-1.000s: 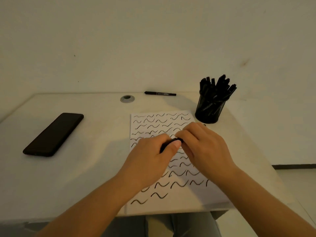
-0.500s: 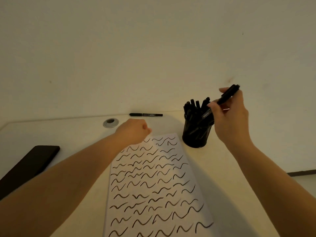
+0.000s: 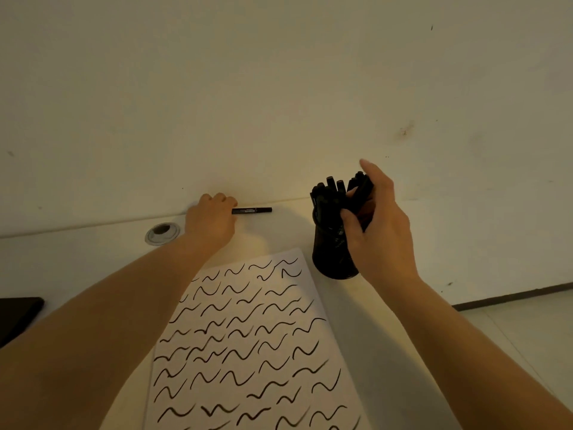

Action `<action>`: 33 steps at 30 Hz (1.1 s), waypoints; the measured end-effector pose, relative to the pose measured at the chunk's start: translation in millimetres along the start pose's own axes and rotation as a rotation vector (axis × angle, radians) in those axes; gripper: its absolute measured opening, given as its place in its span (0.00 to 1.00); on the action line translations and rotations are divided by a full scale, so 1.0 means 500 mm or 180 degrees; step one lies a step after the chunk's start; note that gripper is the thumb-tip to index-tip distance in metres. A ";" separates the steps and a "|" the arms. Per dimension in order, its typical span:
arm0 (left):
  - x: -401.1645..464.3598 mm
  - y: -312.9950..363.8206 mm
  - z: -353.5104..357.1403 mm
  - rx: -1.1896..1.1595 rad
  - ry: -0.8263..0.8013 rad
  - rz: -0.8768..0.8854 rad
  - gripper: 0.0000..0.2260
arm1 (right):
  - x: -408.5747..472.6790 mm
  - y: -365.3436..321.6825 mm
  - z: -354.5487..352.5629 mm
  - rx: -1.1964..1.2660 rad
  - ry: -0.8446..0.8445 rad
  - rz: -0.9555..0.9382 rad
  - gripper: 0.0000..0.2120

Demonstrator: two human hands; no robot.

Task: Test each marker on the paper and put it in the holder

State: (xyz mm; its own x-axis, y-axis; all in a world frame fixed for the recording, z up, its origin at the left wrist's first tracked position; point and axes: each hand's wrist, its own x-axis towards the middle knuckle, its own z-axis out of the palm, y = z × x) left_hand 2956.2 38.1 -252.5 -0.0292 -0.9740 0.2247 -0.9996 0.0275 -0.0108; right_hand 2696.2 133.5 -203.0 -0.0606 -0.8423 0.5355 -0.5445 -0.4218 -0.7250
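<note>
Lying closest on the white desk (image 3: 77, 252) is the sheet of paper (image 3: 248, 342), full of rows of black wavy lines. Both bare arms reach out over the desk on either side of it. At the left edge, a flat black thing, maybe a phone (image 3: 17, 318), pokes into view; only its corner shows.

Past the top right corner of the paper stands the black mesh holder (image 3: 330, 256), packed with black markers (image 3: 328, 190) standing up. The right hand (image 3: 376, 231) is at the holder, up against its right side. Its fingers are curled around the tops of some markers at the rim, and the pointer finger sticks up. You cannot tell if it is gripping one marker or just pushing on the bunch.

Farther back, near the wall (image 3: 279, 88), one more black marker (image 3: 252, 210) lies flat on the desk. The left hand (image 3: 210, 218) is right at its left end, with fingers curled down touching that end. You cannot tell if the hand has a real hold on it.

Just left of that hand is a round grey cable hole (image 3: 162, 232) in the desk.
</note>
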 end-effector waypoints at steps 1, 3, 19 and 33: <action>0.004 -0.001 0.007 0.0022 0.0022 0.0014 0.14 | -0.002 0.003 0.003 0.0002 -0.0002 -0.0009 0.32; 0.009 -0.002 0.020 0.0018 0.0143 0.0044 0.13 | -0.004 0.009 0.008 0.0024 0.0010 0.0013 0.31; -0.004 0.019 0.000 -0.0299 0.0326 0.0016 0.10 | -0.018 0.016 0.016 -0.0487 0.0091 -0.0280 0.16; -0.285 0.092 -0.195 -0.2758 0.0229 0.0532 0.04 | -0.144 -0.146 0.000 0.1013 -0.0203 0.0649 0.10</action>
State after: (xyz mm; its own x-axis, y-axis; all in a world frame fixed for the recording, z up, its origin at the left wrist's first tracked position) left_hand 2914.2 200.0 -190.1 -0.1462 -0.9263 0.3472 -0.6332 0.3573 0.6866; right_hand 2740.3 225.1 -188.5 -0.0833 -0.9346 0.3457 -0.2390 -0.3180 -0.9174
